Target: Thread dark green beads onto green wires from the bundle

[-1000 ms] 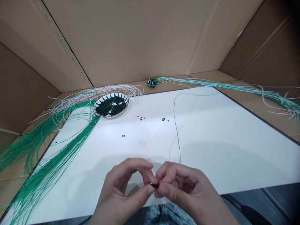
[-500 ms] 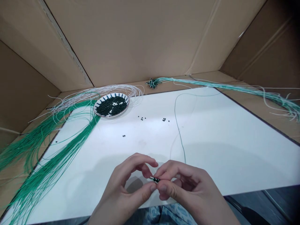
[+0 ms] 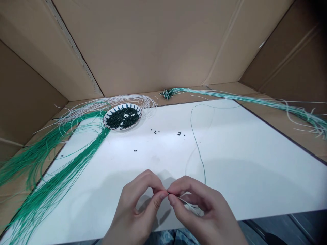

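Observation:
My left hand (image 3: pixel 143 200) and my right hand (image 3: pixel 201 200) meet fingertip to fingertip above the near part of the white board. Left thumb and index finger are pinched together at the end of the beaded cord; the dark beads on it are almost wholly hidden between the fingertips. On the other side, right thumb and index finger pinch the same small piece. A white cord (image 3: pixel 187 203) trails back under my right palm. From behind the right hand a thin green cord (image 3: pixel 198 146) curves away up the board.
A plate (image 3: pixel 105 117) heaped with dark green beads (image 3: pixel 120 119) stands at back left. Loose beads (image 3: pixel 179 133) dot the middle. Green cords (image 3: pixel 87 153) and white cords (image 3: pixel 127 97) lie left. A beaded bundle (image 3: pixel 167 93) with long cords rests behind. Cardboard walls (image 3: pixel 158 44) enclose the board.
My left index finger has come down from its raised spot and closed against the thumb. The dark beads have gone from sight, and the white cord now shows beneath my right hand.

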{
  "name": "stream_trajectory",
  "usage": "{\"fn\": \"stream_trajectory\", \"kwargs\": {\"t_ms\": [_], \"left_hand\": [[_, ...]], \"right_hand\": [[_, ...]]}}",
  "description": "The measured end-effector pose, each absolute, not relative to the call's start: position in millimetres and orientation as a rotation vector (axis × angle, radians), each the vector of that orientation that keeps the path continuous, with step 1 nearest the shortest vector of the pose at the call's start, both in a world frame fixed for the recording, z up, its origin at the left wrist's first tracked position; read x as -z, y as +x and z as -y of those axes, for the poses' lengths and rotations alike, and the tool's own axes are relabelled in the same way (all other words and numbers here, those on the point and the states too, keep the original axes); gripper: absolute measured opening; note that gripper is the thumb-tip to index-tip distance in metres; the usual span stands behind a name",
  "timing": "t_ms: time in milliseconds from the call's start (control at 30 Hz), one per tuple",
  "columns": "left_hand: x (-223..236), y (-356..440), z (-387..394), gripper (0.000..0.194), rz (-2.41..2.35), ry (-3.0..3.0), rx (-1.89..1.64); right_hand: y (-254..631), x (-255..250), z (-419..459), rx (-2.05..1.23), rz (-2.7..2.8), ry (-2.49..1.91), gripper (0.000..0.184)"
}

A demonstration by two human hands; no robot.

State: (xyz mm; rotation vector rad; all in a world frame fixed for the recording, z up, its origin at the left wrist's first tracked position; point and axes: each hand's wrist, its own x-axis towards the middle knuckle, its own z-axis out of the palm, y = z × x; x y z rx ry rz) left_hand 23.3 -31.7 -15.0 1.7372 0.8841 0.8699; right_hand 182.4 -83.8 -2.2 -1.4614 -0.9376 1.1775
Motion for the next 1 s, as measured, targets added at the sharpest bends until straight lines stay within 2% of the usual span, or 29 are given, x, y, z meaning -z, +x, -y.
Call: {"fn": "stream_trajectory", "kwargs": {"t_ms": [300, 367, 467, 533, 667, 767, 933, 1000], "left_hand": [[9.3, 25.5, 34.8, 0.024, -1.113, 1.501, -0.985], [7.6, 28.3, 37.3, 0.024, -1.12, 1.485, -0.962], [7.3, 29.8, 40.1, 0.023, -1.074, 1.54, -0.913], [9.6, 26.0, 36.9, 0.023, -1.08, 1.655, -0.833], [17.4, 11.4, 12.0, 0.027, -1.523, 2.042, -0.516], [20.3, 7.0, -14.2, 0.033, -1.758, 2.123, -0.497], [20.8, 16.6, -45.7, 0.013, -1.801, 2.206, -0.478], [21.6, 19.0, -52.1, 0.016, -1.804, 2.179, -0.509]], "right_hand": [[196.8, 5.2, 86.4, -1.185, 1.048, -1.545, 0.006], [193.8, 6.2, 87.2, -1.188, 1.044, -1.476, 0.012], [189.5, 8.7, 87.7, -1.199, 1.05, -1.386, 0.008], [191.0, 12.6, 87.4, -1.153, 1.044, -1.361, 0.016], [205.3, 30.0, 83.5, -1.107, 0.964, -1.352, 0.023], [216.7, 46.1, 79.0, -1.106, 0.937, -1.351, 0.027], [223.0, 55.9, 77.5, -1.117, 0.958, -1.271, 0.03], [223.1, 53.8, 79.0, -1.118, 0.962, -1.234, 0.03]]}}
